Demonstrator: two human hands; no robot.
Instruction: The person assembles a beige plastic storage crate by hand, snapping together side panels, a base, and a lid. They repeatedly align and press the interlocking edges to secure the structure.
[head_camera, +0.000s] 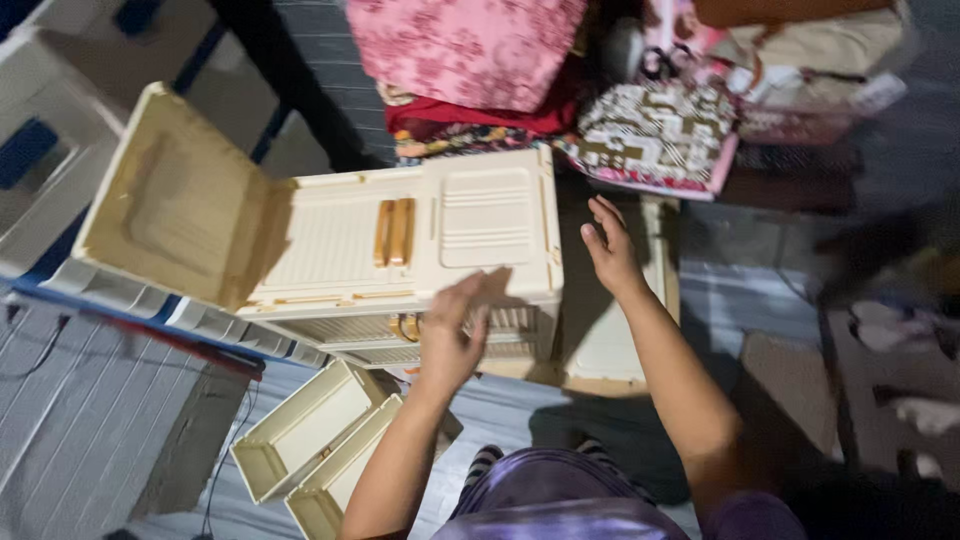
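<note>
As the head camera looked down, the left hand (455, 335) reached forward from a bent arm and lay, fingers spread and unclenched, on the front edge of a cream plastic cabinet (400, 255), gripping nothing. The right hand (610, 250) was stretched out straight just beside the cabinet's right side, palm flat and fingers loose, holding nothing; whether it touched the cabinet could not be told. The cabinet lay on the floor directly before the person, one door (175, 200) swung open to the left and two orange handles (393, 232) side by side at its middle. Two empty cream drawers (310, 440) lay near the left elbow. Folded cloths (470, 50) were heaped beyond the cabinet.
</note>
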